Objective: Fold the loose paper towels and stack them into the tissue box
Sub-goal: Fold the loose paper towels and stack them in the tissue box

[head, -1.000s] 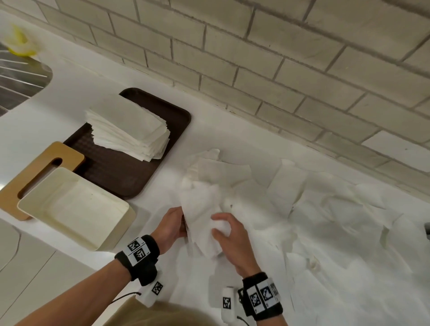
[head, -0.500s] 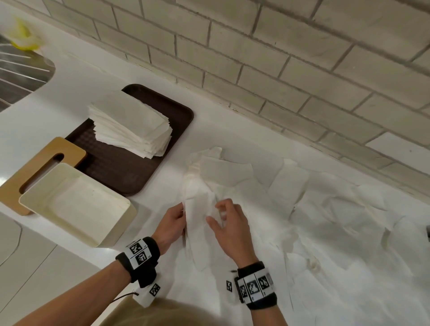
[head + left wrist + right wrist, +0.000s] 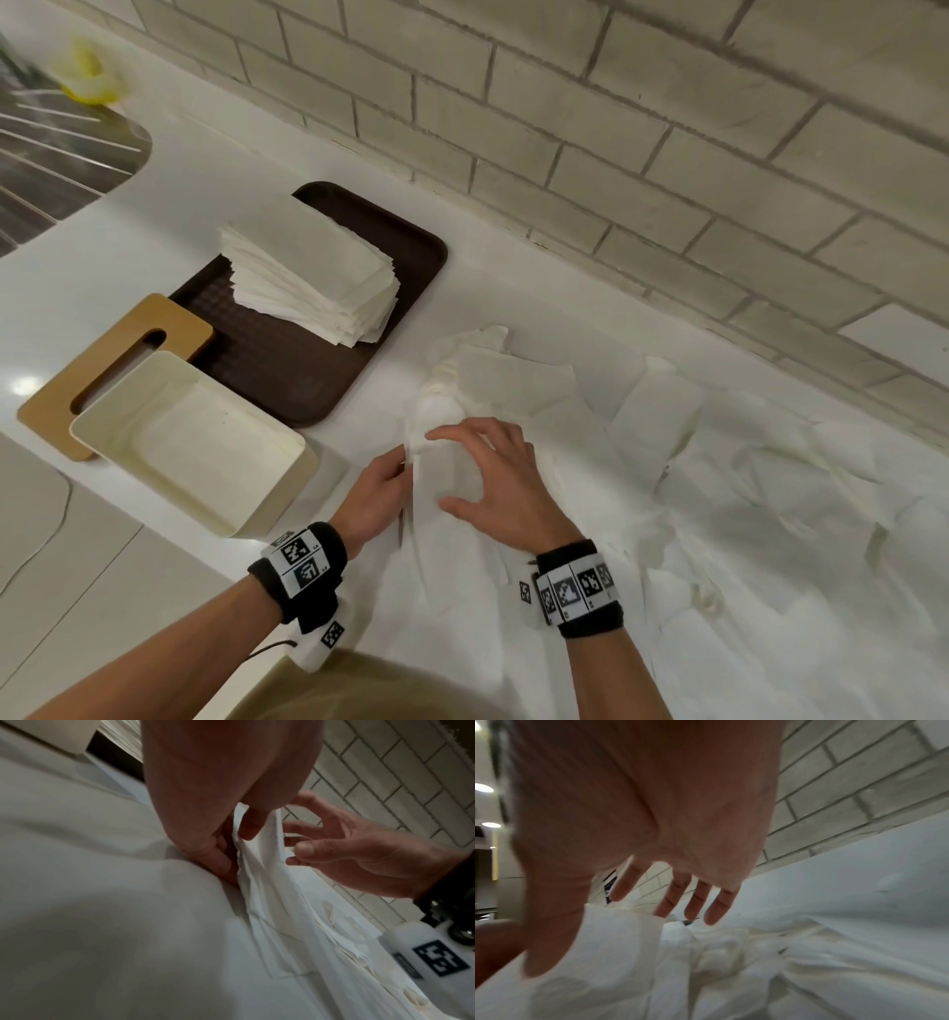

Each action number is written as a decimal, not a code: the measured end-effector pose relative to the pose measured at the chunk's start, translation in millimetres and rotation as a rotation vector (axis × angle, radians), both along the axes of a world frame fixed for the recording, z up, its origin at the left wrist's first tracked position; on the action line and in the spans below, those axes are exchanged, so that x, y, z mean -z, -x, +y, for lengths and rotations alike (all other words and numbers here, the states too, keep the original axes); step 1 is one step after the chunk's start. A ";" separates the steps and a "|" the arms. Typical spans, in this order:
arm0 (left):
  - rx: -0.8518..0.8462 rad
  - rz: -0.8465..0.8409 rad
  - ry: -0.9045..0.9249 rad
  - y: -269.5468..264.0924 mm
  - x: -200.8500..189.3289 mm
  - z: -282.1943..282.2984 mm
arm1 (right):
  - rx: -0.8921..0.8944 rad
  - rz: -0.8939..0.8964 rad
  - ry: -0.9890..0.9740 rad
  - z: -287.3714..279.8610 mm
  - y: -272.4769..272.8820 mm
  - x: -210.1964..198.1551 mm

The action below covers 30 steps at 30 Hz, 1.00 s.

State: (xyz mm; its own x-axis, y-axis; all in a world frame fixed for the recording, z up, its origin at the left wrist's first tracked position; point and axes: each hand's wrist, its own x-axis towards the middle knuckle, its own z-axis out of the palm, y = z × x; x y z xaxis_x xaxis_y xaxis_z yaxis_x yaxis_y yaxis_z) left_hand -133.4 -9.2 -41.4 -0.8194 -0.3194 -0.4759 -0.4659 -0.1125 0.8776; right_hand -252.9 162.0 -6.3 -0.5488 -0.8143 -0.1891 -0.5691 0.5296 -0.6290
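Left hand [image 3: 377, 496] pinches the soft, creased paper towel's [image 3: 447, 478] long edge; right hand [image 3: 500, 480] presses it, fingers spread.

Half-folded white paper towel [image 3: 445, 465] atop loose towels [image 3: 744, 493]; empty cream tissue box [image 3: 195, 447] left.

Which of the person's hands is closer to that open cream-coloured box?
Left. The left hand pinches the paper towel's edge just right of the open cream-coloured box; the right hand lies beyond, across the towel.
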 end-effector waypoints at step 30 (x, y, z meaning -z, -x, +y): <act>-0.202 0.310 0.069 -66.0 -96.5 -76.3 | 0.405 0.029 0.165 -18.8 14.0 -7.6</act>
